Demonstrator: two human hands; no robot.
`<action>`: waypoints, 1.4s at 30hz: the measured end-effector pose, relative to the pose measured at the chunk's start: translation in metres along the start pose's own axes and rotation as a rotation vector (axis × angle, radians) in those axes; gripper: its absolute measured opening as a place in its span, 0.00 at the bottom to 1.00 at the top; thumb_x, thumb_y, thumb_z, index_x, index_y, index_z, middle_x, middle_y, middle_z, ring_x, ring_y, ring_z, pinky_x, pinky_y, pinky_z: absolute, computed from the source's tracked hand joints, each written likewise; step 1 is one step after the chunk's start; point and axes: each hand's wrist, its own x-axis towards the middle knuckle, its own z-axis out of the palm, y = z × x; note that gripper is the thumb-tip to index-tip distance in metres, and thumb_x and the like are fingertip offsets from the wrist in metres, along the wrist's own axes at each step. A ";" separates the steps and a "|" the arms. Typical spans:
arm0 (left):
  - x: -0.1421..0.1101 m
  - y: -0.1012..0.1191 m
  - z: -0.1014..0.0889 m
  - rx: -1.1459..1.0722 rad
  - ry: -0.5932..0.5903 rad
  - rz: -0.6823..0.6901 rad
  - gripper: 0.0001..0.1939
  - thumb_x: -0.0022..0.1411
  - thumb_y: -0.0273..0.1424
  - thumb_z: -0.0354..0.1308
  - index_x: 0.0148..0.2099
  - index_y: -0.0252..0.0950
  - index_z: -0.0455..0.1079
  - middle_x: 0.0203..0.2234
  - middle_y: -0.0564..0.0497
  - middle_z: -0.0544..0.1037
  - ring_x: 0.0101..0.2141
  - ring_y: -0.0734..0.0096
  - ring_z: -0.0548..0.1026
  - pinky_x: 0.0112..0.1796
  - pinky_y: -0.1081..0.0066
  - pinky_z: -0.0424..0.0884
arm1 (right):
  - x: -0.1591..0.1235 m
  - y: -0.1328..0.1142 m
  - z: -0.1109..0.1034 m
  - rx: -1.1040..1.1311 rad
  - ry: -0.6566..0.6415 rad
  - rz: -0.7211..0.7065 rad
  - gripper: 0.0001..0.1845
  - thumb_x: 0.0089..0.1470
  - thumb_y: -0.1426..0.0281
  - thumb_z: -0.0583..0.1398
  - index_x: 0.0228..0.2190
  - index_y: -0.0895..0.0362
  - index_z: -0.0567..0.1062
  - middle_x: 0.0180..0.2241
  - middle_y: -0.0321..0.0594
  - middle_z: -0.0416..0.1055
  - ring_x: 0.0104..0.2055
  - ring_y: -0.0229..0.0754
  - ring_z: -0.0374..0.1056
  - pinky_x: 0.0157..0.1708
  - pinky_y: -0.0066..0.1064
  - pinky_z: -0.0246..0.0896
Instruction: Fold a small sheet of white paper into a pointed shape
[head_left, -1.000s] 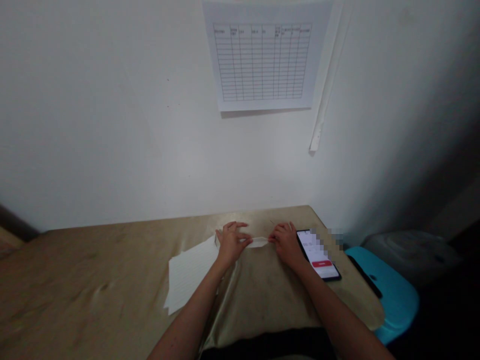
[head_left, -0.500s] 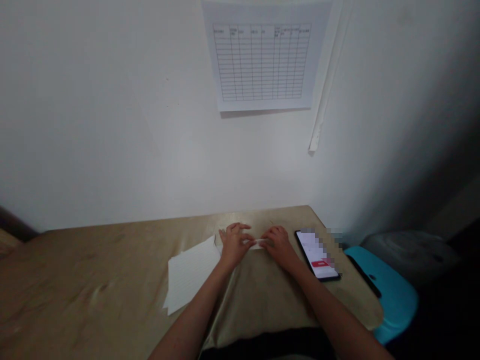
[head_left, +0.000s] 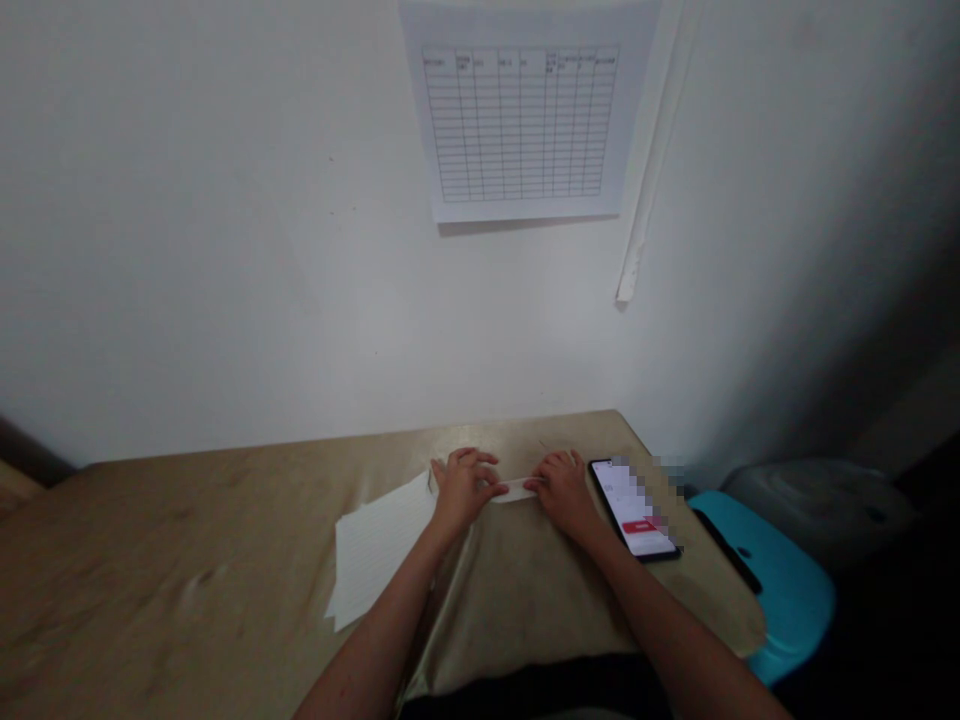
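A narrow strip of white paper (head_left: pixel 517 490) lies between my two hands, low over the table. My left hand (head_left: pixel 463 488) pinches its left end with the thumb and a finger, the other fingers raised and bent. On the right end, my right hand (head_left: pixel 561 488) is closed, its fingers curled over the strip. Just left of my left hand rest several sheets of lined paper (head_left: pixel 379 550), partly covered by my left forearm. The strip's ends are hidden under my fingers.
A tan covered table (head_left: pixel 225 560) meets a white wall behind. Right of my right hand lies a phone (head_left: pixel 634 515) with a lit screen. A turquoise object (head_left: pixel 795 570) stands beyond the table's right edge. A printed table sheet (head_left: pixel 525 130) hangs on the wall.
My hands have moved slightly apart along the paper strip, and more of it shows between them. The lined sheets and the phone stay put.
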 end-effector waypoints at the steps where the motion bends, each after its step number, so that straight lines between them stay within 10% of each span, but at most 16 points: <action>1: 0.000 0.000 -0.002 -0.001 0.002 0.001 0.06 0.55 0.38 0.70 0.28 0.45 0.80 0.52 0.53 0.79 0.61 0.48 0.62 0.61 0.28 0.33 | 0.000 0.000 -0.001 0.001 0.005 0.008 0.10 0.61 0.65 0.61 0.29 0.54 0.77 0.36 0.40 0.76 0.47 0.47 0.66 0.62 0.49 0.41; 22: 0.002 -0.011 -0.008 0.029 0.059 -0.047 0.04 0.58 0.33 0.65 0.31 0.46 0.80 0.54 0.55 0.78 0.61 0.48 0.62 0.60 0.25 0.32 | 0.006 0.021 -0.002 -0.018 0.112 0.102 0.15 0.58 0.61 0.63 0.23 0.53 0.79 0.32 0.41 0.76 0.45 0.48 0.66 0.60 0.48 0.43; 34: -0.003 -0.004 0.002 0.007 0.026 -0.103 0.06 0.59 0.35 0.64 0.30 0.45 0.79 0.56 0.55 0.76 0.61 0.47 0.60 0.58 0.25 0.35 | 0.000 0.019 0.006 -0.072 0.181 0.099 0.16 0.61 0.70 0.58 0.49 0.55 0.75 0.46 0.47 0.70 0.51 0.51 0.60 0.54 0.43 0.52; 42: -0.005 -0.001 0.011 0.063 0.007 -0.090 0.07 0.59 0.36 0.64 0.29 0.44 0.79 0.56 0.55 0.76 0.61 0.46 0.61 0.57 0.24 0.37 | -0.002 0.004 0.001 -0.103 0.048 0.033 0.11 0.62 0.69 0.58 0.43 0.50 0.79 0.45 0.44 0.73 0.51 0.50 0.62 0.57 0.44 0.49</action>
